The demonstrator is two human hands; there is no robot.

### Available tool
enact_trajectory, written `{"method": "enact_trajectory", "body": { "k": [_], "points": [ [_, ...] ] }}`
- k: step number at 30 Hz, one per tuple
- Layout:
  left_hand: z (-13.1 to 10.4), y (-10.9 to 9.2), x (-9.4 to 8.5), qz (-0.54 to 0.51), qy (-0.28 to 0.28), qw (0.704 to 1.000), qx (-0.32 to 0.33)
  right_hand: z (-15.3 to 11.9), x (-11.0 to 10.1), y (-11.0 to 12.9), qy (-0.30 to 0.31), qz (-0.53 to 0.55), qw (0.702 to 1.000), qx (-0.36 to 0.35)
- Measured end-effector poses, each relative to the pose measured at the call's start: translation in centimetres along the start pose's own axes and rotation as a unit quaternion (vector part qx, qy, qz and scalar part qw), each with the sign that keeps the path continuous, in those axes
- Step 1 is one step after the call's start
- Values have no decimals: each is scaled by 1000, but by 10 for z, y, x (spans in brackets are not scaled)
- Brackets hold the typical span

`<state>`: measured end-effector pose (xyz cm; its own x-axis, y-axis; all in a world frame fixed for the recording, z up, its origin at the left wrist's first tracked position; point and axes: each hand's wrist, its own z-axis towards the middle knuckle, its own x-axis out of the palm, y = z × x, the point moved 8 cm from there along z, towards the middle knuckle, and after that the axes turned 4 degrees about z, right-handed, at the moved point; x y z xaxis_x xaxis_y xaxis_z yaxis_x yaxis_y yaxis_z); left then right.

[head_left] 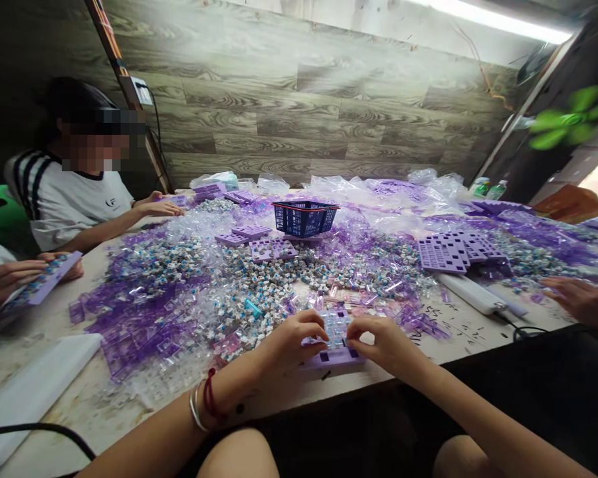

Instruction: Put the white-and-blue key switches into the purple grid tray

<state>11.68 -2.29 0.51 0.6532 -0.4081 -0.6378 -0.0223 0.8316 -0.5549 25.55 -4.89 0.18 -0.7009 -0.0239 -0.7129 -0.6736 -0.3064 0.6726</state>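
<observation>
A light purple plate with square holes (336, 358) lies at the table's front edge before me, with small clear and bluish pieces (335, 328) set on its far part. Over its left side is my left hand (299, 335), thumb and fingers closed in a pinch; what they hold is hidden. From the right, my right hand (381, 342) reaches in with thumb and index finger pinched at the plate's right side, and whatever is between the fingertips is too small to name. Loose small white and blue parts (259, 305) are heaped just beyond my hands.
A dark blue basket (303, 219) stands mid-table among purple clear pieces (144, 325). Stacked purple plates (443, 252) and a white bar with a cable (471, 292) sit to the right. Other people's hands (159, 207) work around the table. A long white case (40, 392) lies left.
</observation>
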Motion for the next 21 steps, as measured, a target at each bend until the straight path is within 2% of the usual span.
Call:
{"method": "enact_trajectory", "body": {
  "k": [13, 21],
  "points": [
    [2, -3, -2, 4, -1, 1000, -10, 2, -2, 4, -10, -35, 999, -35],
    [1, 0, -1, 5, -1, 1000, -9, 2, 0, -3, -1, -3, 1000, -15]
  ]
}}
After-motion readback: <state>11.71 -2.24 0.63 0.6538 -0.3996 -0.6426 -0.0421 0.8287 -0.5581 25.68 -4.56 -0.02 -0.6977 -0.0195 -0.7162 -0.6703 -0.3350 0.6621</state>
